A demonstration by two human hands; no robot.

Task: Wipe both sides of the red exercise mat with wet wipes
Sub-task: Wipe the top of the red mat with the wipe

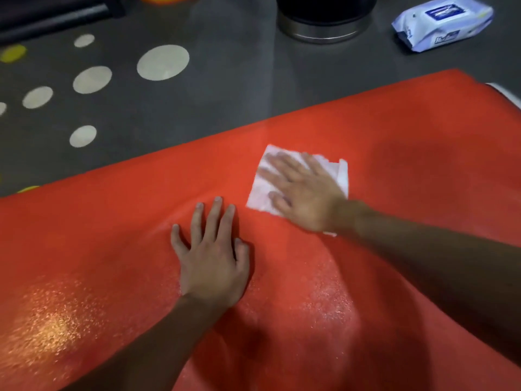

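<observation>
Mat [394, 165] filled lower frame, red, on grey floor [225, 94]. Left hand [211, 261] lay flat, fingers straight, pinning it at center. Right hand [304, 190] pressed wipe [342, 176] flat, center right. Pack [442, 22] upper right. Risk: wipe bunching under palm, mat sliding if left lifted.

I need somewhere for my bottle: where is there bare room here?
Bare grey floor lies between the far edge of the red mat, the pale dots and the metal bin. The mat left of the left hand is bare too. It is crowded mid-mat, where the right hand presses the wipe.
</observation>
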